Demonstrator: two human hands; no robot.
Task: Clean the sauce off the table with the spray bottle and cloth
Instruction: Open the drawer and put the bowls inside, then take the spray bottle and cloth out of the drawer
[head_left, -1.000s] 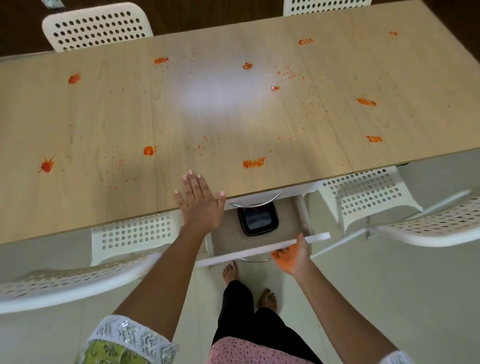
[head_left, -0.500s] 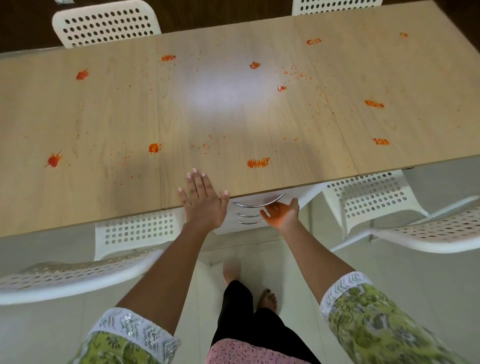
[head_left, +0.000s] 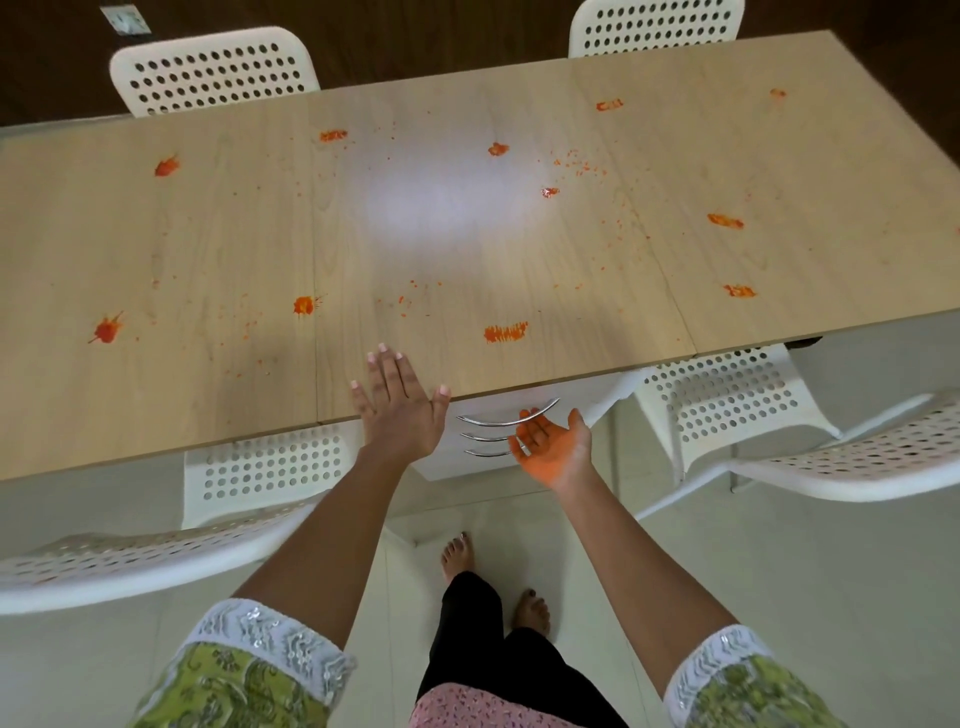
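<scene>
A light wooden table (head_left: 467, 234) carries several orange-red sauce spots, among them a smear (head_left: 505, 332) near the front edge and a splat (head_left: 107, 329) at the left. My left hand (head_left: 397, 400) rests flat on the table's front edge, fingers straight. Just below the edge, my right hand (head_left: 550, 441) hovers palm up, stained orange, with its fingers at the curved metal handle (head_left: 498, 418) of a white drawer unit (head_left: 493, 457). The drawers are closed. No spray bottle or cloth is in view.
White perforated chairs stand around the table: two at the far side (head_left: 213, 70) (head_left: 654, 26), one at the near left (head_left: 156, 535), and two at the near right (head_left: 722, 400) (head_left: 857, 457). My bare feet (head_left: 457, 556) stand on the pale floor below the drawers.
The open drawer with a dark device inside has been pushed shut. My right hand followed it in and now lies palm up at the handle. My left hand stayed put.
</scene>
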